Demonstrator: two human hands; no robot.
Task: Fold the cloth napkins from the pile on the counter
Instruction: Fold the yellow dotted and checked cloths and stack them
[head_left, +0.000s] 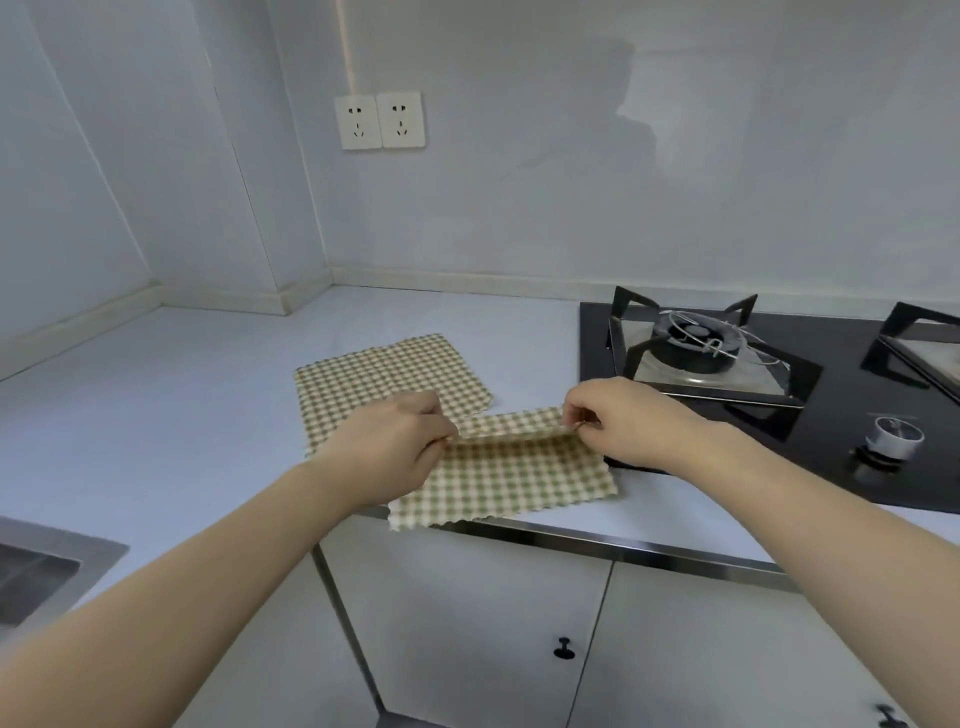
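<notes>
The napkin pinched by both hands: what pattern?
Green-and-cream gingham check on the napkin, clearest in the head view.

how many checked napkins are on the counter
2. One green-and-cream checked cloth napkin lies flat behind the left hand; the other, at the counter's front edge, is pinched by both hands. More could be stacked underneath.

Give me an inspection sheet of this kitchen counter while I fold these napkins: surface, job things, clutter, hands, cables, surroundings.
Surface: pale counter, metal front edge.
Job's things: near checked napkin overhangs the front edge, its far edge lifted; second checked napkin lies flat behind, partly under it.
Clutter: nothing seen.
Hands: left hand pinches the near napkin's lifted edge at one end; right hand pinches the other end.
Cables: nothing seen.
Surroundings: black gas hob to the right, knob at its front; sink lower left; two wall sockets; cupboard doors below.
</notes>
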